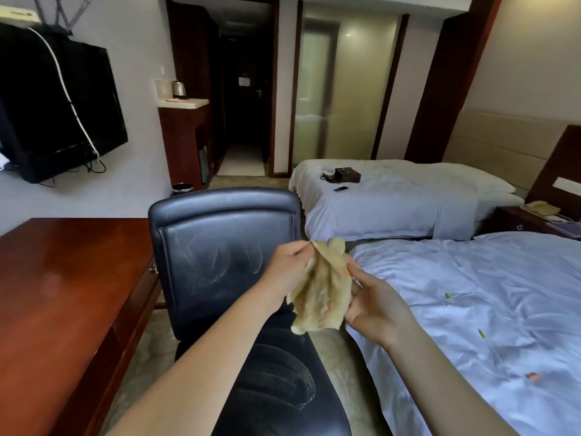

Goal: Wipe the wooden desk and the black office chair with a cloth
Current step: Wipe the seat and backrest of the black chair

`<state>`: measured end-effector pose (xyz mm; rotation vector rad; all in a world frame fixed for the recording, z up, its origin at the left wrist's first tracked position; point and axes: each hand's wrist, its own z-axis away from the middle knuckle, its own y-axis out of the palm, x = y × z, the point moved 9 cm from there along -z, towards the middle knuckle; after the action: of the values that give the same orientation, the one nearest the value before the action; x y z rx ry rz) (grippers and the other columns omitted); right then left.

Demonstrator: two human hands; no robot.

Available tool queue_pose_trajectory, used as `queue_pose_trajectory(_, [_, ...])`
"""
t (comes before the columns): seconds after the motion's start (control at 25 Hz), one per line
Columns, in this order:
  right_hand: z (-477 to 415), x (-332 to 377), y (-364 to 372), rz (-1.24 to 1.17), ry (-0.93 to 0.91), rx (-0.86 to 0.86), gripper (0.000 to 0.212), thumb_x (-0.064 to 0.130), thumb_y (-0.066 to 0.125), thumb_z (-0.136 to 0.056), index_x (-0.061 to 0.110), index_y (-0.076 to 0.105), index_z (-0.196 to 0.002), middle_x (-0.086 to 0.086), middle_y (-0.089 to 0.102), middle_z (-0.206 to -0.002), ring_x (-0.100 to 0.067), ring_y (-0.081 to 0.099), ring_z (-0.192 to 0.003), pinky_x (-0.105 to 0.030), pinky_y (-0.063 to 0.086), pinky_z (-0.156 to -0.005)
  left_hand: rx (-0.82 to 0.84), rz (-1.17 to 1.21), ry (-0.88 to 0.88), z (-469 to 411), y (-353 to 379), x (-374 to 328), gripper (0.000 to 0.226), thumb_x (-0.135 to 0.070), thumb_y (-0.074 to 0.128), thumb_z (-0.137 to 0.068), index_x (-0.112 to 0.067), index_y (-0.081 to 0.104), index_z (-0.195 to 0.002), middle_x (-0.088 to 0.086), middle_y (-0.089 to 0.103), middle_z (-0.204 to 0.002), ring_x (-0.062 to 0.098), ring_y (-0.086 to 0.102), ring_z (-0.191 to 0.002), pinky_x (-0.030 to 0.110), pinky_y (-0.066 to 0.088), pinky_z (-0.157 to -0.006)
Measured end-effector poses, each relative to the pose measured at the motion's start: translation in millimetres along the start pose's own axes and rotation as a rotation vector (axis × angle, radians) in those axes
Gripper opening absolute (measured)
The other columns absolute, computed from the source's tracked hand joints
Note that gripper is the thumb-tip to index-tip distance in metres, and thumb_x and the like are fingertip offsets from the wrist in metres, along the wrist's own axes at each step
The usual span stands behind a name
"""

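**Supervisor:** Where's the cloth?

**Operator:** I see the yellowish cloth (320,291) just past centre toward 5 o'clock. It's held in the air over the seat of the black office chair (220,256). The left hand (287,269) pinches its top edge between thumb and fingertips. The right hand (374,305) has its fingers curled round the cloth's right side. So both hands are clamped on it, and it hangs crumpled between them.

**Supervisor:** And the desk?

**Operator:** The wooden desk (63,278) fills 8 o'clock, with the chair's backrest just beside its edge.

**Supervisor:** Any containers?

**Operator:** I have a small dark bin (182,187) on the floor at 10 o'clock, beyond the chair. From here I can't see inside it. A metal kettle (179,89) stands on a pale counter (188,103) at 11 o'clock, and I can't tell its contents. A black box (345,175) sits on the far bed (393,199) at 2 o'clock, with a dark phone (341,189) near it.

**Supervisor:** Can you read anything?

**Operator:** No. There's a pale notice (243,81) on the door down the hall at 12 o'clock, but it's too small to read. The near bed (471,309) at 4 o'clock has a few small green bits (481,333) on its cover.
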<state>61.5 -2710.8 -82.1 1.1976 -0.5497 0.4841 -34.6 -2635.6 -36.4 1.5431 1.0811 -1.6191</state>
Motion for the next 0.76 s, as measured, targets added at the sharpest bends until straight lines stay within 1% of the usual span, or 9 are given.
queue_pose_trajectory(0.08, [-8.1, 4.8, -19.2, -0.024, -0.045, -0.131, 0.022, 0.011, 0.053, -0.089, 0.014, 0.067, -0.105, -0.007, 0.069, -0.093, -0.019, 0.069, -0.079, -0.036, 0.057, -0.073, -0.117, 0.033, 0.049, -7.4, -19.7, 4.4, 0.027, -0.014, 0.043, -0.096, 0.002, 0.064, -0.092, 0.012, 0.06, -0.082, 0.015, 0.053, -0.08, 0.028, 0.043, -0.074])
queue_pose_trajectory(0.2, [-17.1, 4.5, -48.9, -0.115, -0.055, -0.308, 0.019, 0.016, 0.05, -0.095, 0.012, 0.066, -0.106, -0.011, 0.069, -0.095, -0.024, 0.065, -0.094, -0.042, 0.053, -0.073, -0.218, 0.073, 0.046, -22.3, -53.9, 10.6, 0.029, -0.015, 0.038, -0.097, 0.003, 0.06, -0.093, 0.007, 0.058, -0.082, 0.015, 0.052, -0.08, 0.029, 0.041, -0.072])
queue_pose_trajectory(0.28, [-26.0, -3.9, -67.1, -0.069, -0.057, -0.398, 0.026, 0.016, 0.051, -0.096, 0.007, 0.061, -0.117, -0.014, 0.065, -0.11, -0.029, 0.06, -0.107, -0.043, 0.049, -0.086, -0.096, 0.183, -0.012, -33.9, -59.8, 17.1, 0.031, -0.018, 0.038, -0.099, -0.008, 0.065, -0.089, 0.002, 0.066, -0.08, 0.015, 0.06, -0.081, 0.028, 0.046, -0.071])
queue_pose_trajectory(0.36, [-35.4, -22.3, -73.9, 0.014, -0.034, -0.422, 0.037, 0.017, 0.054, -0.093, 0.004, 0.054, -0.128, -0.014, 0.061, -0.109, -0.03, 0.059, -0.099, -0.043, 0.048, -0.088, 0.048, 0.282, -0.029, -38.5, -55.1, 17.3, 0.034, -0.02, 0.039, -0.1, -0.017, 0.069, -0.085, 0.003, 0.07, -0.082, 0.018, 0.067, -0.084, 0.032, 0.053, -0.074])
queue_pose_trajectory(0.44, [-45.9, -51.3, -68.6, 0.05, 0.031, -0.359, 0.046, 0.027, 0.064, -0.083, 0.009, 0.057, -0.125, -0.01, 0.059, -0.105, -0.028, 0.059, -0.093, -0.042, 0.05, -0.079, 0.124, 0.265, -0.01, -41.1, -47.7, 19.3, 0.04, -0.021, 0.039, -0.101, -0.022, 0.07, -0.077, 0.002, 0.071, -0.08, 0.015, 0.067, -0.082, 0.031, 0.054, -0.077])
queue_pose_trajectory(0.52, [-53.8, -79.0, -52.0, 0.024, 0.086, -0.165, 0.06, 0.041, 0.066, -0.076, 0.012, 0.055, -0.129, -0.009, 0.059, -0.112, -0.031, 0.057, -0.099, -0.044, 0.047, -0.087, 0.174, 0.237, -0.029, -40.7, -37.0, 24.9, 0.043, -0.021, 0.038, -0.102, -0.025, 0.069, -0.073, -0.001, 0.069, -0.077, 0.012, 0.065, -0.079, 0.029, 0.053, -0.075])
queue_pose_trajectory(0.64, [-57.5, -106.0, -29.0, -0.089, 0.144, 0.138, 0.063, 0.051, 0.054, -0.089, 0.013, 0.045, -0.139, -0.019, 0.046, -0.14, -0.039, 0.044, -0.128, -0.055, 0.04, -0.1, 0.242, 0.186, -0.085, -37.6, -22.7, 35.1, 0.036, -0.025, 0.035, -0.103, -0.019, 0.065, -0.084, 0.01, 0.068, -0.091, 0.02, 0.064, -0.09, 0.036, 0.051, -0.085])
queue_pose_trajectory(0.72, [-57.5, -108.4, -26.0, -0.126, 0.171, 0.211, 0.063, 0.05, 0.052, -0.091, 0.012, 0.043, -0.14, -0.019, 0.04, -0.145, -0.037, 0.037, -0.134, -0.055, 0.033, -0.107, 0.208, 0.201, -0.14, -36.7, -20.9, 44.2, 0.03, -0.023, 0.037, -0.103, -0.014, 0.061, -0.087, 0.02, 0.066, -0.103, 0.029, 0.064, -0.1, 0.04, 0.051, -0.092])
queue_pose_trajectory(0.76, [-58.0, -105.9, -27.9, -0.127, 0.176, 0.222, 0.061, 0.048, 0.052, -0.092, 0.012, 0.044, -0.139, -0.017, 0.041, -0.145, -0.035, 0.038, -0.134, -0.052, 0.033, -0.108, 0.173, 0.219, -0.172, -36.4, -23.0, 49.0, 0.027, -0.021, 0.039, -0.102, -0.013, 0.061, -0.088, 0.021, 0.066, -0.104, 0.029, 0.065, -0.1, 0.042, 0.053, -0.09])
